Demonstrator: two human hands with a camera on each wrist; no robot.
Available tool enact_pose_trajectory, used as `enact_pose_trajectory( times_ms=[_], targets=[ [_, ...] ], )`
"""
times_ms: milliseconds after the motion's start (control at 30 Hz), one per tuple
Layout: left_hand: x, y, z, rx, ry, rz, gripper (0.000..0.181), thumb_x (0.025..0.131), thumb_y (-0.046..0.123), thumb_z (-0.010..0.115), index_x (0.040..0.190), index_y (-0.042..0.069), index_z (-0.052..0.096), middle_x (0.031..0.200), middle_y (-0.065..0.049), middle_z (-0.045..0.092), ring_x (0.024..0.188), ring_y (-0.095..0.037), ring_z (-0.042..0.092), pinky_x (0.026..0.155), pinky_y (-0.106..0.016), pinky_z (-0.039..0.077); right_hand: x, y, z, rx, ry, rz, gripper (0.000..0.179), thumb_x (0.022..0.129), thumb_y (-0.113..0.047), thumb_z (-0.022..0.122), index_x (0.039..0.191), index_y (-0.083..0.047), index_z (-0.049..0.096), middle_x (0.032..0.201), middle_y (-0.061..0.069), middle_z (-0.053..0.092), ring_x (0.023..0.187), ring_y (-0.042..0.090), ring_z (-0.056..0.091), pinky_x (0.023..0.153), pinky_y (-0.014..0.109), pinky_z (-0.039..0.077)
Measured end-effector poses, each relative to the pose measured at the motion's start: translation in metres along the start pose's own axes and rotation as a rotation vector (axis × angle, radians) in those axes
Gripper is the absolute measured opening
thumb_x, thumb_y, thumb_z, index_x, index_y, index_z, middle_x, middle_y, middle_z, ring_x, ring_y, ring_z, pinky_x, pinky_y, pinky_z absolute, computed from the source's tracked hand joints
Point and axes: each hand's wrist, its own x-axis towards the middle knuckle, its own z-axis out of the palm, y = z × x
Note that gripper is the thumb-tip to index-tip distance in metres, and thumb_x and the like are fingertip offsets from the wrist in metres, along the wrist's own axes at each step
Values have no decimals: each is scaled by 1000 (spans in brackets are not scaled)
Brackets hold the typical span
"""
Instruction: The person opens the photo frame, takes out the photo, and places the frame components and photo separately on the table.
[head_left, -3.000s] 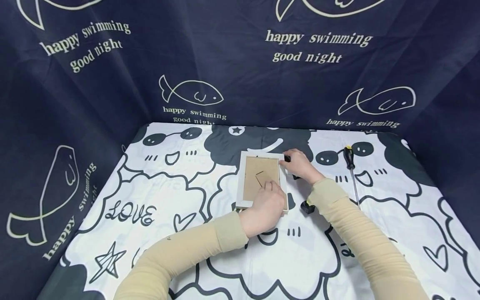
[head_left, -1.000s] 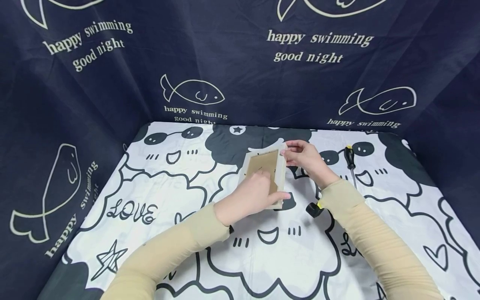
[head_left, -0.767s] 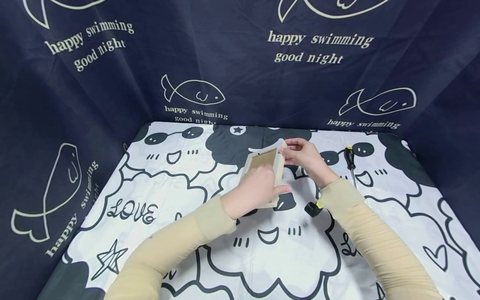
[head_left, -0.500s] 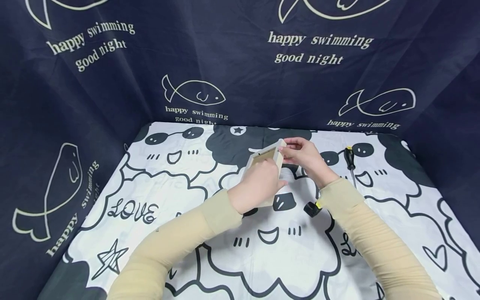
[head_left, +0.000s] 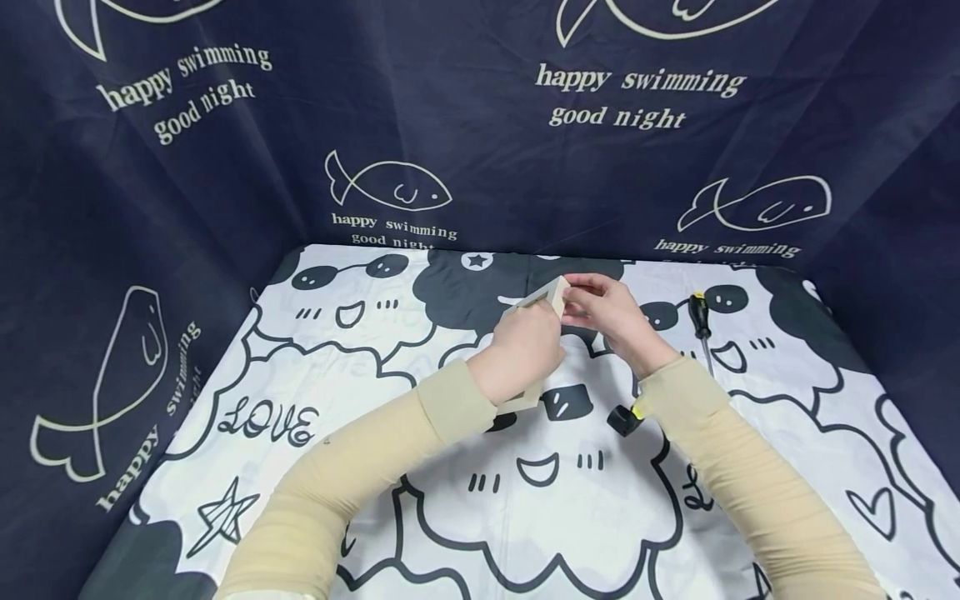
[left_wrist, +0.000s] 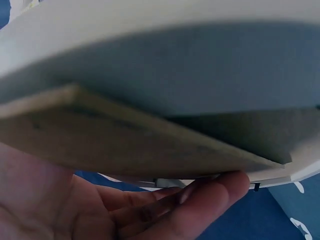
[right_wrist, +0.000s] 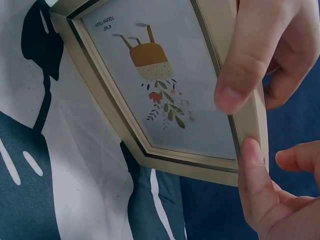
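Note:
A pale picture frame [head_left: 557,293] stands tilted up over the printed cloth, its back towards me. My left hand [head_left: 525,346] is curled over that back and hides most of it. At the frame's upper right corner, the fingers and thumb of my right hand [head_left: 615,317] grip the edge. In the left wrist view a brown backing board [left_wrist: 100,145] slants out from the frame's inner wall, and fingers touch its lower edge. The right wrist view shows the front: a printed insert [right_wrist: 150,55] with a chair and flowers, and fingers at the rim.
A screwdriver [head_left: 699,317] with a black and yellow handle lies to the right, its shaft running behind my right sleeve. Nearer me, a black and yellow object [head_left: 622,419] is partly hidden by that arm. A dark blue curtain [head_left: 487,192] hangs behind the cloth-covered table.
The frame has gone from lying nearly flat to tilting steeply, its back turning more out of sight. My left hand has risen along it; my right hand now grips the upper corner.

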Motion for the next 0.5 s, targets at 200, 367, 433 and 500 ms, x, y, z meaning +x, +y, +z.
enact_pose_trajectory(
  times_ms=[200, 367, 433, 500],
  targets=[
    [2, 0, 0, -3, 3, -10, 35, 85, 34, 64, 103, 4, 59, 84, -3, 66, 69, -16, 66, 54, -30, 53, -1, 2, 1, -11, 15, -25, 43, 97, -12, 48, 136, 3, 42, 109, 8, 52, 74, 8, 60, 71, 21, 55],
    [3, -4, -4, -51, -44, -67, 28, 86, 25, 61, 104, 3, 58, 83, -4, 65, 67, -17, 65, 49, -31, 52, -4, 10, -3, -74, 58, -38, 42, 98, -17, 48, 137, -3, 43, 106, 4, 54, 72, 8, 55, 68, 22, 55],
    [4, -8, -6, -79, -73, -96, 26, 86, 23, 61, 102, 3, 58, 82, -5, 65, 65, -17, 64, 47, -31, 51, -5, 15, -5, -95, 60, -26, 41, 98, -18, 47, 137, -3, 44, 106, 4, 54, 72, 8, 55, 69, 23, 55],
    [5, -14, -8, -105, -84, -114, 25, 85, 22, 62, 101, 3, 58, 82, -6, 64, 64, -17, 63, 47, -32, 50, -6, 19, -7, -110, 53, -13, 40, 98, -18, 46, 136, -3, 44, 108, 6, 54, 73, 8, 54, 72, 24, 54]
  ],
)
